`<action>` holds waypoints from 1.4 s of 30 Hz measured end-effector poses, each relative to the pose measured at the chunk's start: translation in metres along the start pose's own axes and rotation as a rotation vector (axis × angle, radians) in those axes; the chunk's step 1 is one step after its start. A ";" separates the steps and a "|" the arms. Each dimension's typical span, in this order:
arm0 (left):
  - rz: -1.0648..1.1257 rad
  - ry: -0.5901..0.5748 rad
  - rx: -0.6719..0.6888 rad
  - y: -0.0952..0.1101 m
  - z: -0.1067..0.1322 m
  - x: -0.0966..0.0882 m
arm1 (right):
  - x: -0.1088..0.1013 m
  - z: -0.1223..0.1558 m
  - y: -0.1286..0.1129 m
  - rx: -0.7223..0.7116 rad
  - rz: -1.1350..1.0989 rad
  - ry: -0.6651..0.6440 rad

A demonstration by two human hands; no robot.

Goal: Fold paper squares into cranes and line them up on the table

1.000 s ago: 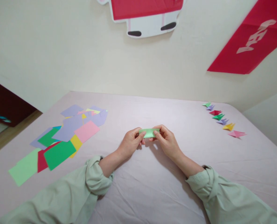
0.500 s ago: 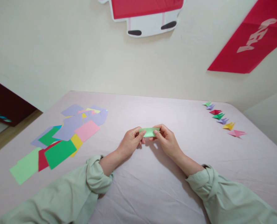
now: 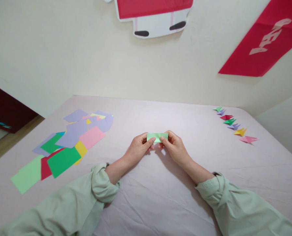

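Note:
A small light green sheet of paper (image 3: 157, 136), a narrow rectangle that looks folded, is held up between my two hands near the middle of the table. My left hand (image 3: 140, 146) pinches its left end, thumb on the near face and fingers behind. On the other end, my right hand (image 3: 175, 147) grips in the same way, its thumb pressed on the paper close to the left thumb. The fingertips behind the paper are partly hidden.
Overlapping coloured paper sheets (image 3: 63, 161) lie spread on the left of the cloth-covered table (image 3: 146, 196). Several small folded paper figures (image 3: 229, 121) stand in a row at the far right. Behind the table rises a pale wall (image 3: 87, 59) with a red banner (image 3: 264, 42).
The green paper has tilted so its face shows flatter and taller. My right thumb has slid slightly left, toward the left thumb. Both hands keep their hold.

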State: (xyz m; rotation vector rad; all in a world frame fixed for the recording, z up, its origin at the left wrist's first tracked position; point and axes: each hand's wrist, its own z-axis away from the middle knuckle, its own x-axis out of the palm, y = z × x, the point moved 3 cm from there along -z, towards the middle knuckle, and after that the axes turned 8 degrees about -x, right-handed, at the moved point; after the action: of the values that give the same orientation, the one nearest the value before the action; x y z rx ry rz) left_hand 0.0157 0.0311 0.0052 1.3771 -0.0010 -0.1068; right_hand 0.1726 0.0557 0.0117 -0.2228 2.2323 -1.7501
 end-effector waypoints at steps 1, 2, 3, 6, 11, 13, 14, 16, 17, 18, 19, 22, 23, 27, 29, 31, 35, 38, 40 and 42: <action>-0.001 -0.003 -0.004 0.001 -0.001 0.000 | 0.000 0.000 0.000 -0.001 -0.005 0.001; -0.002 -0.001 -0.006 0.002 -0.001 0.000 | 0.000 0.000 -0.001 -0.002 -0.011 0.003; -0.002 0.003 -0.007 0.003 -0.002 -0.001 | 0.000 0.000 -0.001 -0.005 -0.016 0.007; 0.004 0.012 -0.028 0.006 -0.003 -0.001 | 0.001 0.000 -0.002 -0.021 -0.009 0.026; -0.002 -0.048 -0.097 0.002 -0.003 0.002 | 0.004 0.001 -0.007 -0.051 0.004 0.013; -0.012 -0.056 -0.086 0.001 -0.002 0.004 | 0.005 0.002 -0.008 -0.051 0.005 0.003; -0.017 -0.054 -0.077 0.000 -0.001 0.004 | 0.005 0.002 -0.008 -0.053 0.006 0.000; -0.018 -0.043 -0.070 0.000 -0.001 0.005 | 0.005 0.002 -0.007 -0.057 0.006 0.002; -0.018 -0.039 -0.070 0.000 -0.001 0.005 | 0.004 0.002 -0.007 -0.059 0.005 0.005; -0.015 -0.035 -0.071 0.000 0.000 0.005 | 0.004 0.002 -0.006 -0.060 0.006 0.009; -0.006 -0.033 -0.070 0.001 -0.001 0.004 | 0.003 0.001 -0.005 -0.060 0.007 0.014; 0.043 -0.046 -0.061 0.003 -0.001 0.004 | -0.003 -0.001 -0.003 -0.066 0.008 0.034; 0.056 -0.052 -0.059 0.004 -0.001 0.004 | -0.005 -0.002 -0.003 -0.071 0.011 0.046; 0.055 -0.047 -0.038 0.002 -0.002 0.001 | -0.017 -0.007 0.000 -0.090 0.048 0.128; 0.049 -0.018 -0.025 0.000 -0.002 -0.001 | -0.021 -0.008 0.002 -0.092 0.067 0.149; 0.044 0.016 -0.014 0.000 -0.003 -0.002 | -0.020 -0.008 0.002 -0.091 0.079 0.134; -0.017 -0.019 -0.003 0.004 -0.002 0.002 | -0.011 -0.003 0.000 -0.100 0.122 0.036; -0.069 -0.023 0.008 0.006 -0.001 0.003 | -0.005 0.001 -0.003 -0.112 0.154 -0.018; -0.062 -0.006 0.014 0.005 -0.001 0.003 | -0.003 0.001 -0.004 -0.103 0.128 -0.016; -0.046 0.003 0.002 0.004 0.000 0.003 | -0.001 0.001 -0.003 -0.071 0.053 -0.008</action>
State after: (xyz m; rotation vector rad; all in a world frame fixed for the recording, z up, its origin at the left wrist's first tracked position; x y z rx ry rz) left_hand 0.0185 0.0319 0.0085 1.3795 0.0331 -0.1435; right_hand 0.1733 0.0546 0.0142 -0.1831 2.2757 -1.6422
